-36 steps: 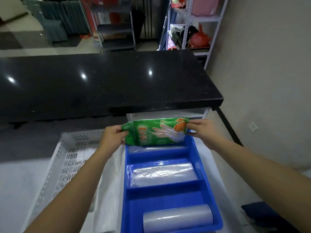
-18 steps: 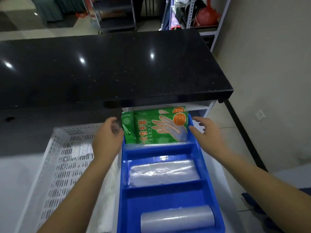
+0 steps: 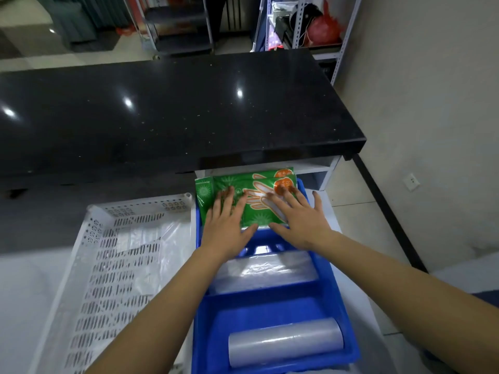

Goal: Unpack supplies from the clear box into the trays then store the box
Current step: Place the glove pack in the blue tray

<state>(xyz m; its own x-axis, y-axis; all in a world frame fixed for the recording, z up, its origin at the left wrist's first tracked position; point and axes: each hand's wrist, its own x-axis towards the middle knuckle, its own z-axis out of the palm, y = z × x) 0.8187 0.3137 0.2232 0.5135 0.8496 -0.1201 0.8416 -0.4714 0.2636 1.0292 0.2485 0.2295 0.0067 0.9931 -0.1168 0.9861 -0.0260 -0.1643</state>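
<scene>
Green glove packets (image 3: 256, 186) lie stacked in the far compartment of the blue divided tray (image 3: 337, 292). My left hand (image 3: 226, 228) presses flat on their left half, fingers straight. My right hand (image 3: 299, 222) presses flat on their right half, fingers spread. The middle compartment holds a clear plastic pack (image 3: 267, 271). A roll of clear plastic (image 3: 286, 340) lies in the near compartment. A white perforated tray (image 3: 108, 279) with thin clear plastic in it stands to the left of the blue tray. The clear box is not in view.
A black glossy countertop (image 3: 167, 114) overhangs just beyond the trays. The trays rest on a white surface (image 3: 29, 292). A plain wall (image 3: 432, 103) with a socket is to the right. Metal shelving (image 3: 302, 25) stands at the far back.
Both hands let go of the green packet, which now lies in the far compartment. They then came back onto it and now press it down flat.
</scene>
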